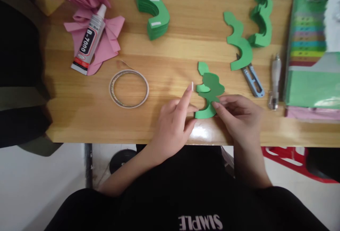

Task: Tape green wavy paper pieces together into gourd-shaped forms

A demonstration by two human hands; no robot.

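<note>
In front of me is a green wavy cutout (209, 112), with its darker side partly folded over its lighter one. My right hand (236, 114) pinches its right edge between thumb and fingers. Thumb and middle finger of my left hand (174, 124) close at the cutout's lower left end. The left index finger points up, with a small white strip (192, 86) stuck on its tip. A roll of narrow tape (129, 106) lies left of my hands, its loose end sticking up. Another single green cutout (243, 48) rests partly over blue thread snips (253, 80).
One stack of green cutouts (158, 29) at the back bears white strips; another stack (261, 29) stands back right. A B-7000 glue tube (89, 41) lies on pink folded sheets (111, 43). A clear pen-like tool (275, 80) lies beside packs of coloured sheets (310, 85).
</note>
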